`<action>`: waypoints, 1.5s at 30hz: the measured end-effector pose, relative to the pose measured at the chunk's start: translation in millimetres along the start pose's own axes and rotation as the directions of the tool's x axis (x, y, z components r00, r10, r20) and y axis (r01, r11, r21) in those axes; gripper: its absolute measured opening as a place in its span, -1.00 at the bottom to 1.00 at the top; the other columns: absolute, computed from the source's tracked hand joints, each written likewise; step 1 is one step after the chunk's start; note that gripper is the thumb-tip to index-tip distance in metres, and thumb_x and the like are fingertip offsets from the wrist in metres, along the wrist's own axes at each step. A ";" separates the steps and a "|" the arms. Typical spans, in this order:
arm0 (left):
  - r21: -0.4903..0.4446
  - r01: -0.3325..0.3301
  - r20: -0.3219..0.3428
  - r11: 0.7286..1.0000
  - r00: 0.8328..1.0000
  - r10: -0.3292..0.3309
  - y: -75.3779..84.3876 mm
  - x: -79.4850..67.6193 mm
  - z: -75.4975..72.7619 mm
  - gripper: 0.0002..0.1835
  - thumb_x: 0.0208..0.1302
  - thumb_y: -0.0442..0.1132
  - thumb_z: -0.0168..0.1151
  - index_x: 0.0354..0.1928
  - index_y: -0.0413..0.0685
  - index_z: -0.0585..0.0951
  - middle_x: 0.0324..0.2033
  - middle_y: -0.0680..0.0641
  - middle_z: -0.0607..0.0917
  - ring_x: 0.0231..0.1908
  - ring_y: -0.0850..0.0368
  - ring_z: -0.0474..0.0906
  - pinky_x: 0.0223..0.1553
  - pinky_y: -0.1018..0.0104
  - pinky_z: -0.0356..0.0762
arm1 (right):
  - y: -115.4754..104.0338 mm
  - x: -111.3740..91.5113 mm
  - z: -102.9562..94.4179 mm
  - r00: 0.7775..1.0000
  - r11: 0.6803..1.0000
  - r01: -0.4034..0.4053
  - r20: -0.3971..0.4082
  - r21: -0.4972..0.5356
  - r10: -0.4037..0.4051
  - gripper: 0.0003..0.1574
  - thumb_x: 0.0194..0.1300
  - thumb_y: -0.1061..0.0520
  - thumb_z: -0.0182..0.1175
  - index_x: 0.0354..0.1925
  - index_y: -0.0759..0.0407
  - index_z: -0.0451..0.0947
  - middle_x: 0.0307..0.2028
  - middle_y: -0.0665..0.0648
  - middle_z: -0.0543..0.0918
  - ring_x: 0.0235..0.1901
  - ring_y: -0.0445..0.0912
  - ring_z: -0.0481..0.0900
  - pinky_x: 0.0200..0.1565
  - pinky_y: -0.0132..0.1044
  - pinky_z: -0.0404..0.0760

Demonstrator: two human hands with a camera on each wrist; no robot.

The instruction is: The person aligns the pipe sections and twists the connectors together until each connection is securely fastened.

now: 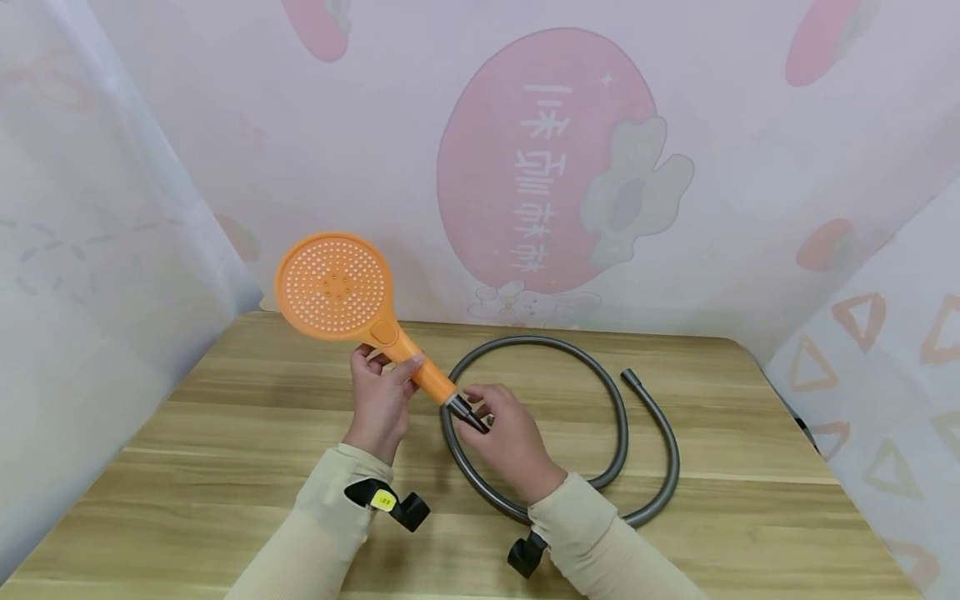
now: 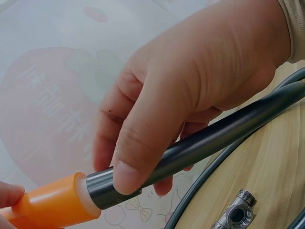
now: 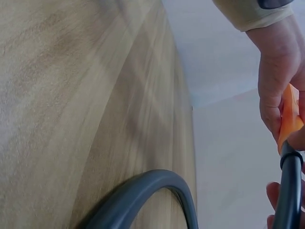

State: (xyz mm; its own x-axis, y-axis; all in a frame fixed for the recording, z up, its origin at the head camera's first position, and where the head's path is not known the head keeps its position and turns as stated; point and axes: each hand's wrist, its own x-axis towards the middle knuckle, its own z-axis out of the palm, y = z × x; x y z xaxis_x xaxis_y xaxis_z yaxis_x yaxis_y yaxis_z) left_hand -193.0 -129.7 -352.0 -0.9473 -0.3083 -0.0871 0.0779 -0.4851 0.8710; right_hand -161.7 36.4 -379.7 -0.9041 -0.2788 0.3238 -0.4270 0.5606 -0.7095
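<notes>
My left hand [image 1: 381, 400] grips the handle of an orange shower head [image 1: 335, 285], its round, dotted face turned toward the head camera. At the handle's lower end is the dark connector [image 1: 461, 407] of a grey shower hose [image 1: 623, 433]. My right hand [image 1: 513, 437] pinches this connector between thumb and fingers. In the left wrist view the connector [image 2: 102, 187] meets a pale ring at the end of the orange handle [image 2: 57, 202]. The right wrist view shows my left hand [image 3: 279, 76] around the orange handle [image 3: 288, 119], with the hose [image 3: 289, 195] running below it.
The hose lies looped on the wooden table [image 1: 247, 467], its free end [image 1: 632, 379] at the right. A small threaded metal fitting [image 2: 237, 213] sits on the table in the left wrist view. Patterned cloth [image 1: 360, 150] hangs behind the table and at both sides.
</notes>
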 end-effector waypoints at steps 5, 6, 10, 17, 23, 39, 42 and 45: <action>0.005 0.003 -0.006 1.000 1.000 -0.003 0.1 -0.3 -0.6 -0.26 0.22 -0.60 0.13 0.30 -0.01 0.01 -0.06 -0.03 0.25 -0.04 0.00 0.45 -0.14 0.27 0.58 | -2.5 -1.5 1.9 0.999 0.998 0.037 -0.035 -0.043 -0.038 -0.57 0.15 0.15 0.39 0.00 0.20 0.58 -0.19 0.07 0.59 -0.29 -0.13 0.58 -0.30 -0.40 0.57; 0.005 0.004 -0.007 1.000 1.000 -0.003 0.2 -0.3 -0.6 -0.26 0.22 -0.60 0.13 0.30 -0.01 0.01 -0.06 -0.03 0.25 -0.04 0.01 0.45 -0.14 0.27 0.58 | -3.0 -1.7 2.3 0.998 0.998 0.040 -0.042 -0.050 -0.042 -0.58 0.15 0.15 0.39 -0.01 0.19 0.58 -0.20 0.07 0.59 -0.29 -0.13 0.58 -0.31 -0.40 0.56; 0.006 0.002 -0.005 1.000 1.000 -0.002 0.7 -0.7 -0.3 -0.26 0.22 -0.60 0.13 0.30 -0.02 0.01 -0.06 -0.03 0.26 -0.04 0.01 0.45 -0.13 0.26 0.57 | -4.6 -3.4 4.0 0.997 0.997 0.030 -0.063 -0.077 -0.035 -0.64 0.17 0.15 0.37 -0.04 0.14 0.60 -0.20 0.04 0.59 -0.30 -0.16 0.55 -0.35 -0.41 0.53; -0.001 0.006 -0.003 1.000 1.000 -0.006 0.6 -0.8 0.6 -0.26 0.22 -0.61 0.12 0.29 -0.01 0.02 -0.06 -0.03 0.26 -0.03 0.00 0.44 -0.13 0.25 0.57 | -6.0 -4.6 5.1 0.997 0.996 0.012 -0.078 -0.084 -0.018 -0.69 0.20 0.15 0.35 -0.06 0.10 0.61 -0.20 0.01 0.59 -0.31 -0.19 0.54 -0.37 -0.44 0.51; -0.009 0.008 0.006 1.000 1.000 -0.008 0.7 -1.2 0.4 -0.26 0.22 -0.61 0.12 0.29 0.00 0.01 -0.06 -0.03 0.25 -0.03 -0.01 0.44 -0.14 0.25 0.57 | -6.3 -4.9 5.2 0.996 0.996 0.025 -0.081 -0.084 -0.031 -0.70 0.21 0.17 0.33 -0.06 0.13 0.61 -0.18 0.04 0.60 -0.31 -0.18 0.54 -0.38 -0.44 0.51; -0.010 0.004 0.006 1.000 1.000 -0.004 1.4 -1.7 -0.2 -0.26 0.21 -0.62 0.12 0.29 -0.01 0.01 -0.07 -0.03 0.25 -0.04 -0.01 0.44 -0.16 0.27 0.57 | -7.6 -4.4 5.1 0.998 0.997 0.000 -0.062 -0.083 -0.005 -0.70 0.21 0.17 0.33 -0.06 0.13 0.61 -0.17 0.02 0.60 -0.33 -0.19 0.54 -0.39 -0.45 0.50; -0.014 0.006 0.008 1.000 1.000 -0.006 1.1 -1.9 -0.7 -0.25 0.21 -0.62 0.12 0.29 -0.01 0.00 -0.07 -0.04 0.24 -0.05 -0.01 0.44 -0.17 0.28 0.57 | -7.8 -4.7 4.8 0.999 0.997 -0.009 -0.050 -0.071 0.005 -0.71 0.22 0.16 0.32 -0.06 0.13 0.62 -0.16 0.02 0.59 -0.33 -0.19 0.54 -0.38 -0.45 0.50; -0.014 0.004 0.009 1.000 1.000 -0.004 1.3 -2.2 -0.8 -0.25 0.21 -0.63 0.12 0.29 -0.02 0.00 -0.07 -0.04 0.24 -0.05 -0.01 0.43 -0.18 0.28 0.56 | -8.1 -4.6 4.1 0.999 0.998 -0.011 -0.041 -0.060 0.008 -0.71 0.23 0.16 0.31 -0.05 0.13 0.62 -0.16 0.03 0.60 -0.33 -0.18 0.53 -0.38 -0.44 0.50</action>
State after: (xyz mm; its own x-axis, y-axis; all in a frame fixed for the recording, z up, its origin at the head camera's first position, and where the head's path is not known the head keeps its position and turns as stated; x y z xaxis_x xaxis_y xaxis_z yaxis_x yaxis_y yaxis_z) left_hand -190.6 -130.3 -351.1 -0.9503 -0.2992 -0.0858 0.0788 -0.4979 0.8636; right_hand -154.0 29.9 -378.1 -0.9076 -0.2415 0.3435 -0.4174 0.6092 -0.6743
